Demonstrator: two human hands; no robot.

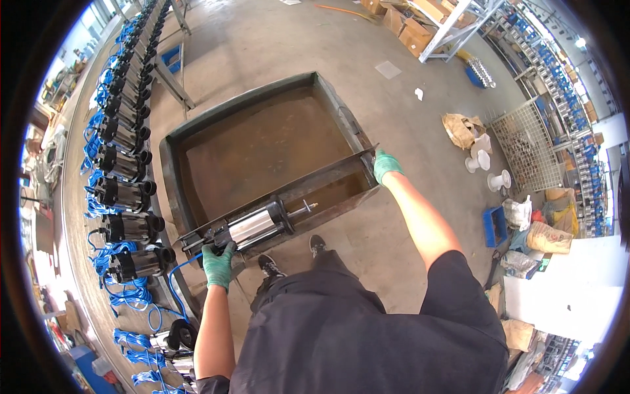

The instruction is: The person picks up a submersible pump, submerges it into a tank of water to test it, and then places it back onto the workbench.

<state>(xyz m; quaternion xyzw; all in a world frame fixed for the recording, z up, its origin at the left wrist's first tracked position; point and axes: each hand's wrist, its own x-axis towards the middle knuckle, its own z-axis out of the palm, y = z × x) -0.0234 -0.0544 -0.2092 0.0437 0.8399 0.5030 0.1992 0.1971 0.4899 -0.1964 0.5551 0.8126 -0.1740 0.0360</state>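
Observation:
In green gloves, both my hands are at a dark metal tub (172, 190) that holds brown water. My left hand (218, 266) is closed on the black end of a steel-bodied pump (252, 225), which lies along the tub's near side. A blue cable (173, 284) runs left from that end, and a thin brass-tipped shaft sticks out of the other. My right hand (387, 165) is closed round the right end of a long dark metal bar (295, 180) laid across the tub. The fingertips of both hands are partly hidden.
On the left, a long bench (75, 217) carries a row of similar pumps (125, 190) with coiled blue cables. Cardboard boxes (417, 36) and a white rack stand far right. White spools (500, 180), a wire cage (525, 148) and a blue bin (494, 226) are at right.

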